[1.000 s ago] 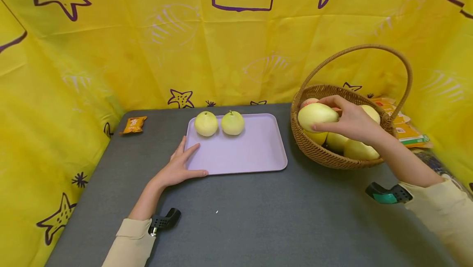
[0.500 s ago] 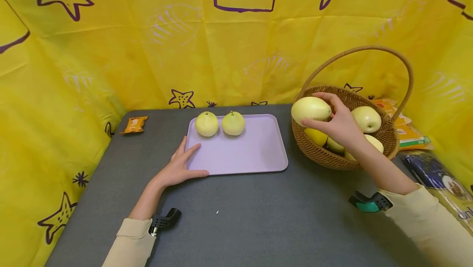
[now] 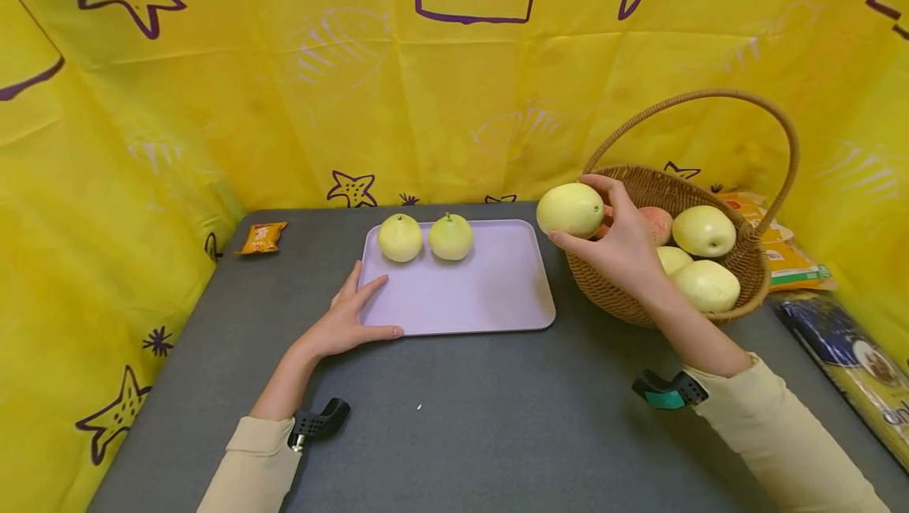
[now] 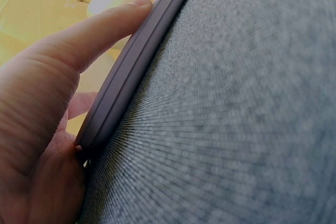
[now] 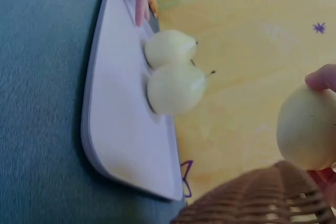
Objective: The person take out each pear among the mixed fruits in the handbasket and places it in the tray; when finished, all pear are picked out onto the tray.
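My right hand (image 3: 625,249) holds a pale yellow-green pear (image 3: 570,210) between thumb and fingers, raised beside the left rim of the wicker basket (image 3: 604,292). That pear (image 5: 307,128) also shows at the right edge of the right wrist view. Two more pears, a left pear (image 3: 400,238) and a right pear (image 3: 450,237), sit side by side at the back left of the lilac tray (image 3: 469,300). My left hand (image 3: 344,323) rests spread at the tray's front left corner, its thumb (image 4: 113,24) touching the front rim.
Several pears and reddish fruit (image 3: 656,225) lie in the basket, whose tall handle (image 3: 710,92) arches above. Orange packets (image 3: 788,260) and a blue-and-gold bag (image 3: 838,347) lie to its right. A small orange packet (image 3: 263,237) sits back left. Yellow cloth (image 3: 440,118) hangs behind.
My right hand has carried the pear leftward from over the basket to beside its left rim, uncovering more of the fruit inside. The left hand stays at the tray.
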Tool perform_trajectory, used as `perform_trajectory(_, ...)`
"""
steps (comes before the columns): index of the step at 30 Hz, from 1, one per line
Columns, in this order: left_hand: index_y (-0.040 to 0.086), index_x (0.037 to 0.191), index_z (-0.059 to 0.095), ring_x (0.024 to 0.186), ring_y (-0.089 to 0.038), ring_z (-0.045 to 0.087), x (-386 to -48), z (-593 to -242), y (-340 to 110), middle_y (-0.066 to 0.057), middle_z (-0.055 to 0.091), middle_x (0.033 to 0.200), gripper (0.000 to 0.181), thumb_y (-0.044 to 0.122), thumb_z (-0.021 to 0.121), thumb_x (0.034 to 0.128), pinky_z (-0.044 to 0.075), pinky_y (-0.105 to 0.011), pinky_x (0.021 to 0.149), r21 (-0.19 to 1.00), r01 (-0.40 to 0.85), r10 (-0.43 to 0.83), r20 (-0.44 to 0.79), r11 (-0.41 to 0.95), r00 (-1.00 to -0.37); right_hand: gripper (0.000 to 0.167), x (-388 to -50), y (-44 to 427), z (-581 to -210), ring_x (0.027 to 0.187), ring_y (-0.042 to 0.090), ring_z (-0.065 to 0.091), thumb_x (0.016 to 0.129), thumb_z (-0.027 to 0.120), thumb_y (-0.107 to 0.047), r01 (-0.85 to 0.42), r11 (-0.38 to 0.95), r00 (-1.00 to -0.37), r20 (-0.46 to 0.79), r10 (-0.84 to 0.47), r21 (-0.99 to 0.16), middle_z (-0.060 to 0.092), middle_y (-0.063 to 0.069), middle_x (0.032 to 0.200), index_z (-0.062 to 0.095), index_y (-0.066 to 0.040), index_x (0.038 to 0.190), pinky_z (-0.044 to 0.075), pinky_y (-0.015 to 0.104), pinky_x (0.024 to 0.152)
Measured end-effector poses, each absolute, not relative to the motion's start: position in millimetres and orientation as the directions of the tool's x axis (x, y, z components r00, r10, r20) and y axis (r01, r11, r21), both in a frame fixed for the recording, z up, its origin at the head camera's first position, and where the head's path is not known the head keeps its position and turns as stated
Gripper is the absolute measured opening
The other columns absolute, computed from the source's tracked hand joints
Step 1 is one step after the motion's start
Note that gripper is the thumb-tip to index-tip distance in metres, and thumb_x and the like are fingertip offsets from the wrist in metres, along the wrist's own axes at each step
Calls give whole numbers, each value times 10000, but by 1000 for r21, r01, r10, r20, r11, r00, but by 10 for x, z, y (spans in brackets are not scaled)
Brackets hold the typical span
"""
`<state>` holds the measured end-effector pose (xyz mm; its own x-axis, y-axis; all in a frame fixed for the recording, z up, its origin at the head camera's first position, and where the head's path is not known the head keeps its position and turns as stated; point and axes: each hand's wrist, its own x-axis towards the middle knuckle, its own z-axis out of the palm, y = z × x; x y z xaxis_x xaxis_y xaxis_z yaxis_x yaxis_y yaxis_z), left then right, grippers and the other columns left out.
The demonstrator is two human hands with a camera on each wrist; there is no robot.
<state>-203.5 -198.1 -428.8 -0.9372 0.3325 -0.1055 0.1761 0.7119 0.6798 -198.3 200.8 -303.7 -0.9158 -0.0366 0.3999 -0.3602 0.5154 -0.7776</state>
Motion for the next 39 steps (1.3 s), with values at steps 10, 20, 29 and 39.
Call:
perform_trajectory(10,137,1535,313,1416,-526,-29,-2027,-4274,-1982,-184,-158,1602,985,535,779,763,104,-743,1033,684,169,332,-113,710,-937,778,-2029,1799,-3124,1059,221,555,726,865,-126,-451,535,-872,481,-92,-715,543,82,1287,460,-90,1390,458,258,826)
perform_trajectory(20,132,1528,332,1418,-523,-34,-2027,-4284,-1978,-182,-146,1605,982,530,788,755,96,-740,1037,685,173,328,-102,708,-939,790,-2077,1617,-3279,1122,312,479,704,878,-199,-471,621,-853,503,-139,-626,547,107,1316,490,-95,1385,397,485,901)
perform_trajectory(29,122,1519,348,1421,-513,-29,-2038,-4294,-1964,-194,-131,1605,974,518,796,750,96,-728,1047,683,186,328,-83,706,-941,785,-2143,1478,-3464,1152,305,478,738,862,-199,-417,586,-899,412,-150,-695,513,101,1363,468,-105,1410,408,485,919)
perform_trajectory(39,123,1523,340,1428,-498,-35,-2038,-4294,-1966,-189,-132,1606,978,522,791,753,91,-729,1047,682,187,333,-87,707,-939,804,-2239,1381,-3694,1156,334,465,743,855,-203,-330,594,-936,337,-103,-734,509,128,1365,435,-110,1423,413,513,923)
